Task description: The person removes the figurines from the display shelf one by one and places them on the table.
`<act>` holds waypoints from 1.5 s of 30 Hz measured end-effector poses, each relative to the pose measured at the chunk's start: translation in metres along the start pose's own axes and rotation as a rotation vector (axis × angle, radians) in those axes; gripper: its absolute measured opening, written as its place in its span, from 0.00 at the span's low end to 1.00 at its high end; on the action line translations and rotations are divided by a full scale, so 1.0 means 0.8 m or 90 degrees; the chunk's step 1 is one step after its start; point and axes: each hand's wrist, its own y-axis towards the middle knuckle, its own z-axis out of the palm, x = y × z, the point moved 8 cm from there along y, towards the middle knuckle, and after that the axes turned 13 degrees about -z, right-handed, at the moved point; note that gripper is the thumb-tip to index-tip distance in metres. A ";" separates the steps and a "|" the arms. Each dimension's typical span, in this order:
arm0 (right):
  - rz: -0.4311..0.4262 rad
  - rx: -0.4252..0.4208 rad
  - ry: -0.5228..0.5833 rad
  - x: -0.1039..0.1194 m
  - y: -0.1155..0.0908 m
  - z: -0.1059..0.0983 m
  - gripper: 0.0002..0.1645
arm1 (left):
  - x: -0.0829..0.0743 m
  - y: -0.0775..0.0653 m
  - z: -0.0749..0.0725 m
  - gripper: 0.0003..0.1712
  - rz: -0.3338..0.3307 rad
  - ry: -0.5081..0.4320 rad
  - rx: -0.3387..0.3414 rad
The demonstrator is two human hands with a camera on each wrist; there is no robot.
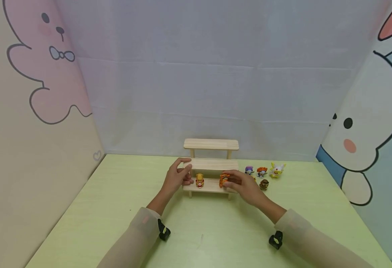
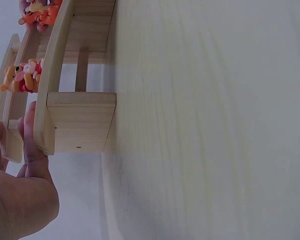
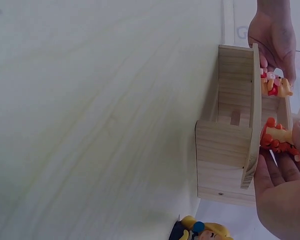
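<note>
A three-tier wooden stand point(image 1: 212, 163) stands on the table near the back wall. My left hand point(image 1: 177, 175) holds its left end, fingers at the ends of the lower and middle boards. On the lowest board sits a bear figurine point(image 1: 200, 181) in red, with a small pink figure against its front point(image 2: 32, 70). My right hand point(image 1: 247, 187) pinches an orange tiger figurine point(image 1: 223, 180) between thumb and fingers at the right part of that board. In the right wrist view the tiger point(image 3: 276, 136) is upright with its base at the board.
Right of the stand are several small figurines: one with a purple hat point(image 1: 249, 169), an orange one point(image 1: 262, 171), a white-and-yellow one point(image 1: 277, 170) and a brown one point(image 1: 264, 184). A yellow one is partly hidden behind my right hand. Printed walls flank the table point(image 1: 196, 238).
</note>
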 end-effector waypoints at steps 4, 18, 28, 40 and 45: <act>0.001 0.003 -0.024 0.002 -0.003 -0.008 0.25 | -0.001 -0.001 0.000 0.23 0.004 0.001 -0.001; -0.007 0.002 -0.047 0.006 -0.022 -0.047 0.27 | -0.002 -0.001 0.000 0.24 0.007 -0.003 -0.001; 0.011 -0.013 -0.081 -0.001 -0.036 -0.081 0.29 | -0.004 -0.001 0.003 0.23 0.011 -0.005 0.004; 0.033 -0.031 -0.140 -0.011 -0.058 -0.125 0.27 | 0.000 0.001 0.001 0.24 0.001 -0.004 -0.001; 0.040 -0.036 -0.152 -0.014 -0.066 -0.137 0.26 | -0.001 -0.001 0.001 0.23 0.003 -0.001 -0.004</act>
